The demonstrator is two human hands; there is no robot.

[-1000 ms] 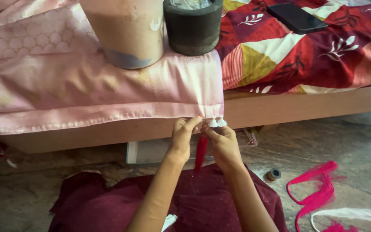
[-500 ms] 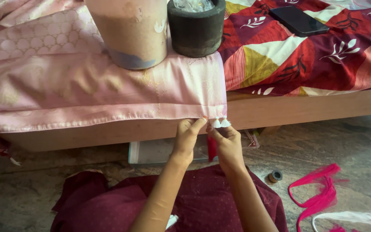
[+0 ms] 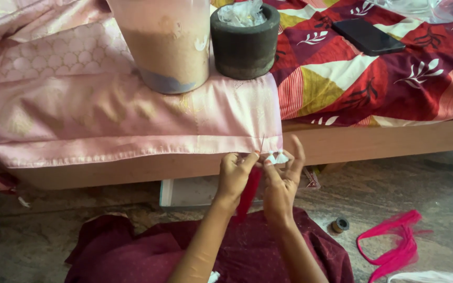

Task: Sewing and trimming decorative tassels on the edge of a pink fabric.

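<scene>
My left hand (image 3: 234, 175) and my right hand (image 3: 281, 178) meet at the lower edge of a pink satin cloth (image 3: 106, 120) that hangs over the side of a wooden bed. The left hand pinches the hem, and a red tassel of thread (image 3: 247, 191) hangs down below it. A thin needle (image 3: 262, 142) sticks up between the two hands. My right hand's fingers pinch by two small white tassels (image 3: 277, 157) on the hem, index finger raised. Which hand holds the needle I cannot tell.
A tall pinkish jar (image 3: 166, 42) and a dark round mortar (image 3: 245, 42) stand on the pink cloth. A black phone (image 3: 367, 35) lies on the red patterned bedsheet (image 3: 394, 78). On the floor: maroon cloth (image 3: 184, 251), a small thread spool (image 3: 340, 225), pink thread strands (image 3: 394, 246).
The view has shifted slightly, bringing the bed edge lower in the frame. Both hands stay at the same spot on the hem, and the right index finger has lifted.
</scene>
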